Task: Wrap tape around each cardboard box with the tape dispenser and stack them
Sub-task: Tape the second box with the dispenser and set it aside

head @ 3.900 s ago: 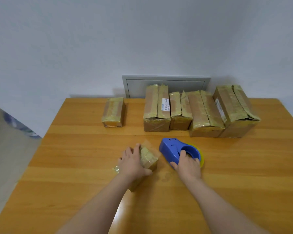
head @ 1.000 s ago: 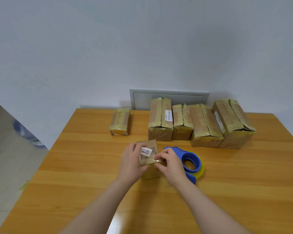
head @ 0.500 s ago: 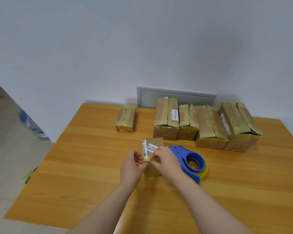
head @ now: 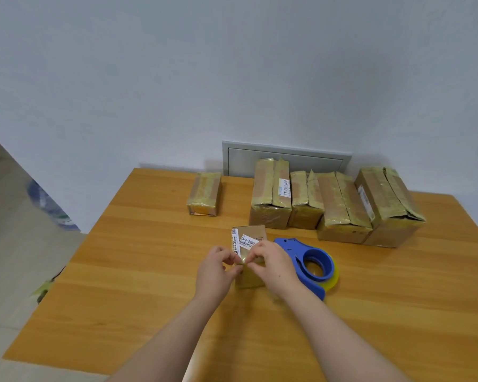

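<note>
Compared with half a second ago, little has changed: the small cardboard box (head: 249, 244) still stands upright on the wooden table (head: 138, 271) between the two hands, and the fingers have closed in a touch tighter at its near top edge.

From left to right, a lone taped box (head: 204, 194) sits well apart at the back. The left hand (head: 214, 271) has its fingertips pinched together against the small box's left front corner, apparently nipping a bit of tape there. The small box shows white barcode labels above the fingers. The right hand (head: 273, 264) pinches the same spot from the other side, thumb and forefinger together. Just beside that hand lies the blue tape dispenser (head: 309, 264), flat on the table, untouched. Behind it, a row of four taped boxes (head: 334, 202) stands side by side against the wall.
</note>
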